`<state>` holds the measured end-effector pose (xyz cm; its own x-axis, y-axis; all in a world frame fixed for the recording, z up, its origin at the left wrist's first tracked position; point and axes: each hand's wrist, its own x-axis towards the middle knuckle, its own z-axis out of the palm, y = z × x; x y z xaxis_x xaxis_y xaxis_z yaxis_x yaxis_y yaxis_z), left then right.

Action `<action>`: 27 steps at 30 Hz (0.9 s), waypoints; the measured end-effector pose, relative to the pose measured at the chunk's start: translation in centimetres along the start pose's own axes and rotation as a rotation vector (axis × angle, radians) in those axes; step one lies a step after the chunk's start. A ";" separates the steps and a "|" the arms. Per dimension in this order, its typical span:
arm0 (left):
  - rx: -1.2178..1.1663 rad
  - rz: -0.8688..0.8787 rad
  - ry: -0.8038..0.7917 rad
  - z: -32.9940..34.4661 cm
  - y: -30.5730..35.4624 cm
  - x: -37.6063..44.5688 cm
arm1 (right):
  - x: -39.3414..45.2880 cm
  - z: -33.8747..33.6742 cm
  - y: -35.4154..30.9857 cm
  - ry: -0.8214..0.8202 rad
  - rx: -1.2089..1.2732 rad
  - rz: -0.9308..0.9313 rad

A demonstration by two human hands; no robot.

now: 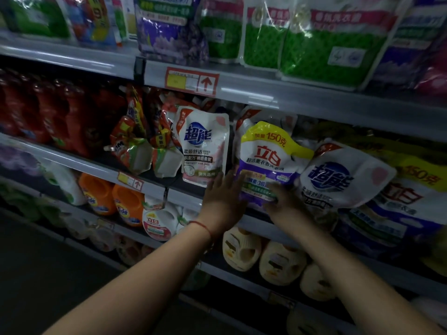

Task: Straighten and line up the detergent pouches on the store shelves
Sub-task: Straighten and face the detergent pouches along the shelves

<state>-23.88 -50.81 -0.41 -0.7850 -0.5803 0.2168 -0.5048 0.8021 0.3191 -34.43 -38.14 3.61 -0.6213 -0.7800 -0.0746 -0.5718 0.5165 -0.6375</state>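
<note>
a purple and yellow detergent pouch (267, 160) is seen at the front of the middle shelf (256, 223), tilted a little and leaning between two white pouches with blue logos. the left hand (223, 199) is laid flat against the lower left edge of this pouch, fingers straight and together, nothing gripped. the right hand (283, 201) is placed at the pouch's lower right corner — it is blurred, and whether its fingers are curled round the edge or merely pressed against it cannot be told. a thin red string (202, 226) is worn on the left wrist. the white pouch on the left (204, 148) is stood nearly upright, just beside the held one; the white pouch on the right (343, 175) is tipped strongly to the left, its top resting against the purple and yellow pouch. further left on the same shelf, red and orange pouches (142, 143) are slumped in disorder. on the upper shelf, green and white pouches (314, 42) are ranged — on the lower shelf, orange bottles (113, 197) and cream jugs (242, 247) are stood.
</note>
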 end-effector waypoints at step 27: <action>0.364 -0.217 -0.234 -4.6 7.9 -21.9 | -19.1 -0.1 8.7 -0.271 -0.221 -0.286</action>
<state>-9.07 -32.39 1.62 -0.6865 -0.7257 -0.0456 -0.7257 0.6878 -0.0185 -27.63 -18.74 -0.42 -0.2759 -0.9514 -0.1367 -0.8190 0.3071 -0.4847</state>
